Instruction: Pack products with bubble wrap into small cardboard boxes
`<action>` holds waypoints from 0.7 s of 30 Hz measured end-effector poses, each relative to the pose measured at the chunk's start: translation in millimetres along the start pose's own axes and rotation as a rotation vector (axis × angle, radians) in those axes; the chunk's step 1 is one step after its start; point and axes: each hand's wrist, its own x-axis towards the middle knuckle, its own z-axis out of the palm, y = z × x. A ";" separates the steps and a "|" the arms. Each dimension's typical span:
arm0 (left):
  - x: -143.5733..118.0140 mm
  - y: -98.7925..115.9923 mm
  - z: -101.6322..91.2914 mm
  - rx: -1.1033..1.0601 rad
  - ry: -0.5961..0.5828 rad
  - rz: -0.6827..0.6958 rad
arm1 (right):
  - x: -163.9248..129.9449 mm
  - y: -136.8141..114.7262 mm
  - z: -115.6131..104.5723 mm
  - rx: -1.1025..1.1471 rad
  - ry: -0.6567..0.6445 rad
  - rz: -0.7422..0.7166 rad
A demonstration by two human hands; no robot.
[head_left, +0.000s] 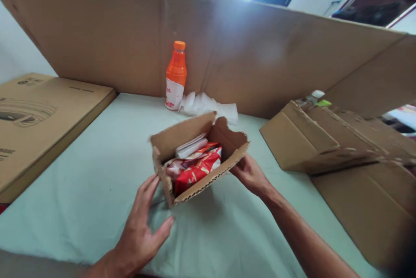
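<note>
Cardboard box (198, 156) between both hands; right fingers (238, 169) grip its side.

An orange bottle (176, 75) stands upright against the tall cardboard wall (266, 53) at the back, white tissue (208, 105) crumpled just beside it on the pale green cloth (97, 174). At left lies a flat printed carton (39, 126). At right sit folded boxes (328, 143), a white-capped bottle (316, 95) peeking behind them.

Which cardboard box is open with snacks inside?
The small box between the left hand and right hand. The other boxes lie flat or closed.
</note>
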 end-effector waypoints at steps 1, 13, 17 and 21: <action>-12.7 -3.2 -8.0 0.026 0.016 -0.028 | 0.2 -0.6 8.9 0.052 -0.011 -0.024; -7.3 -29.8 -16.8 -0.076 0.179 -0.321 | -2.7 24.0 114.7 0.308 0.064 0.104; 10.9 -34.0 -17.4 -0.113 0.231 -0.316 | 18.3 24.2 127.0 0.276 0.089 0.050; 30.3 -56.0 -42.5 -0.128 0.404 -0.335 | 77.8 4.4 157.6 0.261 0.008 -0.084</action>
